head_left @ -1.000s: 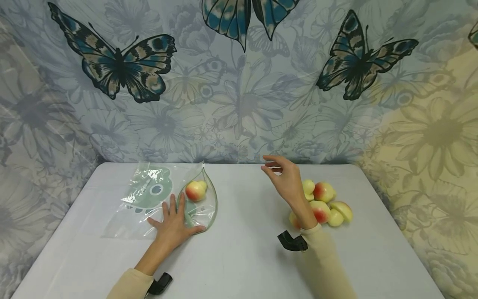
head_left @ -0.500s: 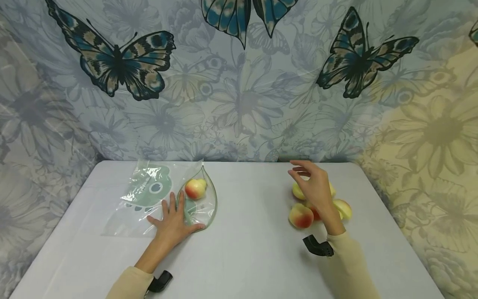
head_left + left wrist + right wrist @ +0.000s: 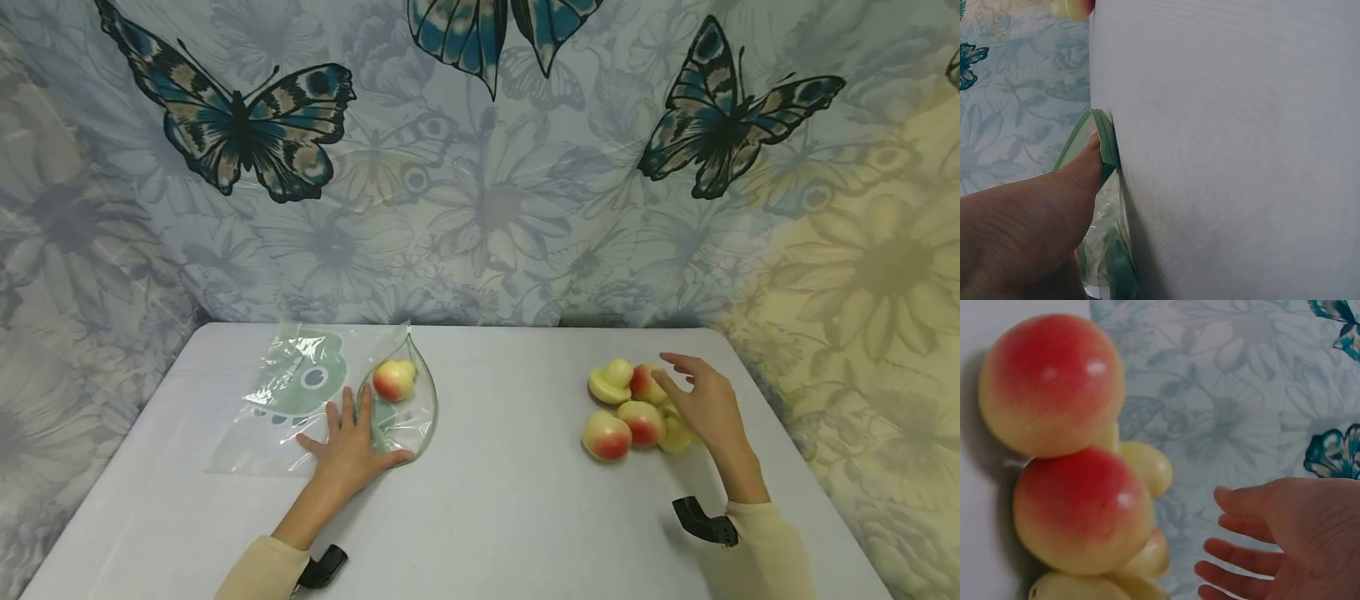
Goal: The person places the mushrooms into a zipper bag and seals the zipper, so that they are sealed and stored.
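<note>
My left hand (image 3: 347, 454) lies with fingers spread on a clear zip bag (image 3: 427, 429) printed with a green cartoon face. In the left wrist view, the thumb touches the bag's green-edged mouth (image 3: 1107, 140). A red-and-yellow, peach-like fruit (image 3: 390, 382) is inside, beside a smaller yellow piece. At the right, my right hand (image 3: 705, 404) hovers over the right side of a fruit group, fingers loosely bent and holding nothing. The group has red-and-yellow fruits (image 3: 607, 436), a round yellow piece (image 3: 618, 372) and a curved yellow piece (image 3: 606, 388). Fingers partly hide the rightmost pieces.
A white table (image 3: 495, 500) carries everything. Behind it stands a butterfly-and-flower printed backdrop (image 3: 495, 217), close to the table's far edge. White tabletop separates the bag from the fruit group. A black wrist device (image 3: 705, 523) sits by the right sleeve.
My right hand has moved right and toward the near side, from left of the fruit group to its right side, uncovering the left fruits. The left hand and bag stay put.
</note>
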### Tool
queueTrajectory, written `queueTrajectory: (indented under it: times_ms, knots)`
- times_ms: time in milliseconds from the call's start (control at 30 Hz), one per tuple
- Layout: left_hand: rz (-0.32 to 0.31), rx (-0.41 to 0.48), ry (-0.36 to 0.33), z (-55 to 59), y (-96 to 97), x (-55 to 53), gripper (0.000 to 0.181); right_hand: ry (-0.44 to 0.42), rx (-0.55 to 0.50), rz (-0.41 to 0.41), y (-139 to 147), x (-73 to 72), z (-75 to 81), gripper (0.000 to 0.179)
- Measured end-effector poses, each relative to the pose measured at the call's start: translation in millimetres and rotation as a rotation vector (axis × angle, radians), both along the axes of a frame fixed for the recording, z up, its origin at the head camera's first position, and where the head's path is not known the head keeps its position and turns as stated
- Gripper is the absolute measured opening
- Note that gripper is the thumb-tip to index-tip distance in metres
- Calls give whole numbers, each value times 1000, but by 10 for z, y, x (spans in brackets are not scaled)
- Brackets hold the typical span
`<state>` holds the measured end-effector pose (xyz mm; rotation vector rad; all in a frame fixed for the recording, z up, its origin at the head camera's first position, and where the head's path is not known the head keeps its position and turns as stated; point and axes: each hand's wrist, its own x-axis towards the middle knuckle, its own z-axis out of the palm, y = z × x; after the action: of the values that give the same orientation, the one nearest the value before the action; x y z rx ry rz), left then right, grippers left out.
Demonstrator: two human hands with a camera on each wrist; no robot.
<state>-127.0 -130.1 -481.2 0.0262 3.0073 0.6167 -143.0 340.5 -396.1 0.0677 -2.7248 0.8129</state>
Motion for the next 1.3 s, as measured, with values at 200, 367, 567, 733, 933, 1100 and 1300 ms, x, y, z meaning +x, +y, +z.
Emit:
queueTrajectory:
  times_ms: [200, 367, 567, 733, 933, 1100, 1300]
  knots:
    - [0, 3, 9, -9, 1, -1, 128, -66, 38, -3, 173, 84, -96, 45]
    - [-2, -1, 18, -11, 4, 3, 127, -286, 99, -16, 341, 158, -157, 56]
    - [-3, -3, 15, -3, 3, 11, 127, -421, 74, -6, 446, 216, -184, 66]
    - [1, -11, 5, -6, 0, 13, 127, -508, 15, 1, 517, 261, -195, 71]
    - [0, -5, 3, -20, -15, 2, 128, -572, -140, 25, 577, 326, -232, 72]
    - [-1, 1, 8, -13, -26, -6, 127, -569, -160, 33, 602, 354, -199, 71]
    - [1, -1, 3, 1, -10, 9, 126, -487, -111, 30, 620, 408, -105, 66]
